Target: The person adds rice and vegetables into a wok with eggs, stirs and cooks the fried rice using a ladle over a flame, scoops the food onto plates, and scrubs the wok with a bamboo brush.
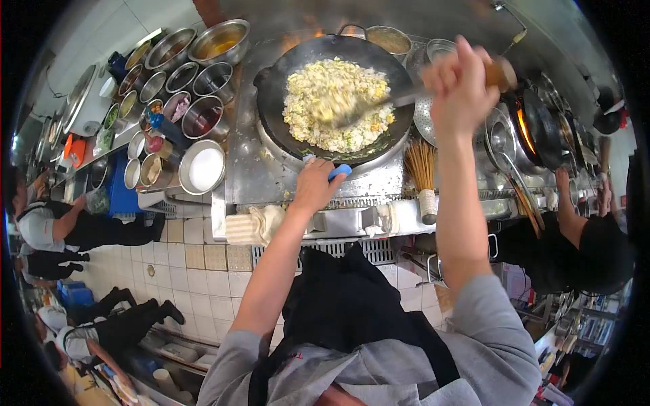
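A large black wok (274, 111) sits on the burner in front of me, holding a heap of fried rice (338, 128) with yellow egg and green bits. My left hand (315, 184) is closed at the wok's near rim, gripping something blue (340, 172) there, perhaps a cloth or handle cover. My right hand (459, 84), slightly blurred, is wrapped around a wok ladle (401, 99) with a wooden handle end (501, 74). The ladle's head is smeared by motion and dips into the rice.
Left of the wok stand several metal bowls of ingredients, including a bowl of white granules (205, 168). A bamboo brush (423, 176) lies at the right. Flames (294, 40) show behind the wok. Another wok (542, 125) burns farther right, beside a co-worker's arm (567, 203).
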{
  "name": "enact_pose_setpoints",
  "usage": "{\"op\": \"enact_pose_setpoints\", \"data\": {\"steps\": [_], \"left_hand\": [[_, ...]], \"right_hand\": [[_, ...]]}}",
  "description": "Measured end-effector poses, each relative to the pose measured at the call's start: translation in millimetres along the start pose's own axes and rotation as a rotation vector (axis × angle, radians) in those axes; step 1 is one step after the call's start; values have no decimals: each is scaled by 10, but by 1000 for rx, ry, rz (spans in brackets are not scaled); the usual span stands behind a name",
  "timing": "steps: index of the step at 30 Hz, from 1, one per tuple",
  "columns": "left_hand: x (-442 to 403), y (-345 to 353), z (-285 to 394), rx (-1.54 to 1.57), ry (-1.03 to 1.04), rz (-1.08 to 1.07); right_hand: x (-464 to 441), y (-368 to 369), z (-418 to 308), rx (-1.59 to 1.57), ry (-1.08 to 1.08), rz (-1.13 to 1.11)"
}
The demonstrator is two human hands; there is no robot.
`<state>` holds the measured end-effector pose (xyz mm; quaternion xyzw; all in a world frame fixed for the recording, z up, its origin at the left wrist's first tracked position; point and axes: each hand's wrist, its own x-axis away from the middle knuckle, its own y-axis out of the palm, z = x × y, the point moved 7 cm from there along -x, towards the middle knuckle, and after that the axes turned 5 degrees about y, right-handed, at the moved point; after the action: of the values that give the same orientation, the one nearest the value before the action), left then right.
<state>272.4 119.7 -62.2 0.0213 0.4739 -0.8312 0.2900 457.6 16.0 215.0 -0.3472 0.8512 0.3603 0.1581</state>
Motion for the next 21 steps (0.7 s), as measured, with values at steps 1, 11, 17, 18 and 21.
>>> {"op": "enact_pose_setpoints", "data": {"steps": [1, 11, 17, 18, 21], "left_hand": [[-16, -9, -9, 16, 6, 11], [4, 1, -1, 53, 37, -24], [2, 1, 28, 37, 24, -15], [-6, -3, 23, 30, 19, -33], [-3, 32, -2, 30, 19, -31]], "right_hand": [[148, -18, 71, 25, -69, 78], [198, 40, -12, 19, -12, -39], [138, -163, 756, 52, -88, 180], [79, -21, 585, 71, -72, 167], [430, 225, 202, 164, -81, 171]]}}
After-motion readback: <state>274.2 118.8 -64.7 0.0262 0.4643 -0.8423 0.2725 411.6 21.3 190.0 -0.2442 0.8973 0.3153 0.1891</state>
